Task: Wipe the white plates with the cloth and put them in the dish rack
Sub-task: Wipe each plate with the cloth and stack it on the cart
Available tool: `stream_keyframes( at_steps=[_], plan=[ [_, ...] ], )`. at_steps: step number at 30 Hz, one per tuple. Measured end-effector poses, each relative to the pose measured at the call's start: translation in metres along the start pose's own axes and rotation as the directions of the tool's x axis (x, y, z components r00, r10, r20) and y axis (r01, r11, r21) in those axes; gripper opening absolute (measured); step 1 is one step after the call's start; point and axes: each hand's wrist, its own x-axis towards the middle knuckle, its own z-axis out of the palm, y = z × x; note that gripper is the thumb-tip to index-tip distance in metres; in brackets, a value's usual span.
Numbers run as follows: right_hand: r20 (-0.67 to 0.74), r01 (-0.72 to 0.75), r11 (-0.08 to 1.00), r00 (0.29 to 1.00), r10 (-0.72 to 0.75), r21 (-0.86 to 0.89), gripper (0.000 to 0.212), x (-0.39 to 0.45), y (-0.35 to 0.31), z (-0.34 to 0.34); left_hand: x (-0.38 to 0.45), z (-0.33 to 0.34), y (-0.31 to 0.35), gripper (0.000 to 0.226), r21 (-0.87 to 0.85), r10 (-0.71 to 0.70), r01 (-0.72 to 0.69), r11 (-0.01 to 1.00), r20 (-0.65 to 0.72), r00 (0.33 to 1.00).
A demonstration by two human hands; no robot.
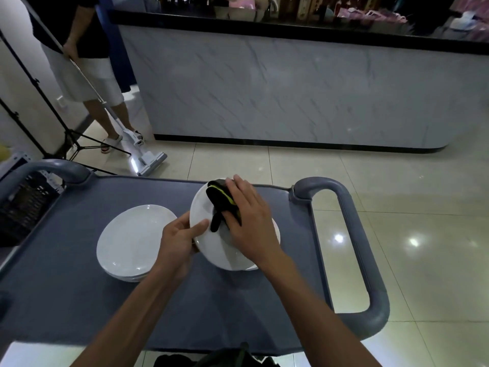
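Note:
My left hand grips the left rim of a white plate and holds it tilted above the grey cart top. My right hand lies flat on a black cloth with a yellow-green edge and presses it against the plate's face. Under the held plate the rim of another white plate shows. A stack of white plates sits on the cart to the left. A black slatted rack stands at the cart's far left edge.
The cart has grey loop handles at the left and right. Beyond it a person pushes a floor cleaner beside a black tripod. A long marble-fronted counter runs across the back, with tiled floor on the right.

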Motion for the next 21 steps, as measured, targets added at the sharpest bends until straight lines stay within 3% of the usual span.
stream_keyframes(
  at_steps=[3, 6, 11, 18, 21],
  plan=[
    [0.105, 0.006, 1.0, 0.994, -0.004, -0.014, 0.065, -0.008, 0.005, 0.002, 0.002, 0.0, 0.001, 0.024, -0.007, -0.004, 0.004, 1.0, -0.02, 1.0],
    [0.12, 0.049, 0.998, 0.992, -0.044, -0.034, 0.067, -0.017, 0.011, -0.002, 0.004, 0.0, 0.002, 0.024, -0.005, 0.0, 0.0, 1.0, -0.009, 1.0],
    [0.029, 0.071, 0.997, 0.997, -0.07, -0.015, 0.062, -0.037, 0.027, -0.006, 0.007, -0.003, 0.003, 0.023, 0.007, -0.016, 0.016, 1.0, 0.027, 1.0],
    [-0.101, -0.032, 0.999, 0.994, 0.032, 0.003, 0.062, -0.034, 0.044, -0.003, 0.008, -0.004, 0.007, 0.027, 0.101, 0.012, -0.024, 0.995, 0.12, 0.993],
    [-0.118, 0.057, 0.998, 0.991, -0.057, -0.01, 0.054, -0.024, 0.041, -0.007, 0.008, -0.003, 0.01, 0.029, 0.138, 0.027, -0.05, 0.989, 0.164, 0.986]
  ],
)
